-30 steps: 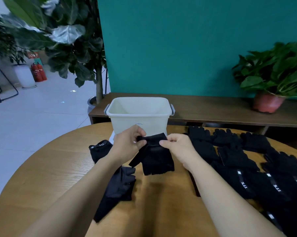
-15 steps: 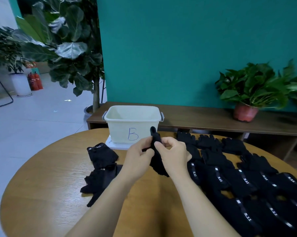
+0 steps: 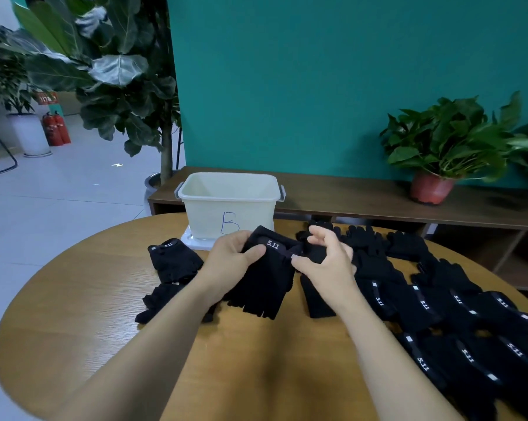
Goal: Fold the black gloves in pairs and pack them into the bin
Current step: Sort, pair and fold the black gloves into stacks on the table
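A black glove [image 3: 265, 284] with a "5.11" cuff label hangs over the round wooden table [image 3: 256, 360], just in front of the bin. My left hand [image 3: 232, 262] grips its cuff on the left. My right hand [image 3: 326, 262] pinches the cuff's right corner with thumb and forefinger, the other fingers spread. The white bin [image 3: 229, 202], marked "B", stands behind the hands at the table's far edge and looks empty. Several more black gloves [image 3: 439, 314] lie spread over the table's right side. Other black gloves [image 3: 174, 262] lie to the left.
A low wooden bench [image 3: 363, 196] runs behind the table along the teal wall, with a potted plant [image 3: 439, 153] on its right end. A tall leafy plant [image 3: 119, 71] stands at the back left. Bare tabletop lies between my forearms.
The glove, bunched between both hands half a second ago, now hangs spread out with its cuff label facing me. My hands have moved apart to the cuff's two ends.
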`<state>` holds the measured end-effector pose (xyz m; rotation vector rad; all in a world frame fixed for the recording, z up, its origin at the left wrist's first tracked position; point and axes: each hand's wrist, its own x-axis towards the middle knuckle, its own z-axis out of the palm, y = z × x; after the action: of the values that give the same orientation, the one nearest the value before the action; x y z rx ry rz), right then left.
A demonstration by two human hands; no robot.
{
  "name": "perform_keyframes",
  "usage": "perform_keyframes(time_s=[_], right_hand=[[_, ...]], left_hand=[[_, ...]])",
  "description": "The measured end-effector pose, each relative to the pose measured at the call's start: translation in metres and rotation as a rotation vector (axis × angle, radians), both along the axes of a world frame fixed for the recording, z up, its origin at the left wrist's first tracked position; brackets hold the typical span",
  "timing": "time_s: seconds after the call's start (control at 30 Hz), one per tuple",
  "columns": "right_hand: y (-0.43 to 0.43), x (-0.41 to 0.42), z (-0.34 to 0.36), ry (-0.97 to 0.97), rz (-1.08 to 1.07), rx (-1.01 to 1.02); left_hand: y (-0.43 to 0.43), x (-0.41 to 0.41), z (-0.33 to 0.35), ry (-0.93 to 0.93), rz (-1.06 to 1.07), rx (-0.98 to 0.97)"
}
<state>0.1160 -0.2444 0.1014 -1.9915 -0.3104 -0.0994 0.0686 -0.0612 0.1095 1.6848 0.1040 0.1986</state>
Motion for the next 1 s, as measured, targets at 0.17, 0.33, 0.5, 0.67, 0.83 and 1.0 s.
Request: perform_keyframes(time_s=[0.17,0.33,0.5,0.67,0.83,1.0], right_hand=[[-0.007,0.017,-0.002,0.190,0.301,0.083],[0.005,0.041,-0.011,0.133,0.283,-0.139],[0.019,0.051,-0.016,-0.034,0.125,-0.234],[0.010,0.017,-0.062,-0.504,0.123,-0.540],[-0.006,-0.030,-0.116,-0.572,0.171,-0.737],[-0.014,-0.059,-0.138,-0.520,0.186,-0.750]], left_hand=[[0.014,0.004,-0.002,0.070,-0.149,0.052],[0.029,0.022,-0.007,0.002,-0.076,0.334],[0.041,0.035,-0.011,-0.066,-0.014,0.670],[0.047,0.015,-0.062,-0.196,-0.053,0.909],[0.035,-0.032,-0.124,-0.280,-0.082,1.094],[0.029,-0.063,-0.150,-0.190,-0.183,1.195]])
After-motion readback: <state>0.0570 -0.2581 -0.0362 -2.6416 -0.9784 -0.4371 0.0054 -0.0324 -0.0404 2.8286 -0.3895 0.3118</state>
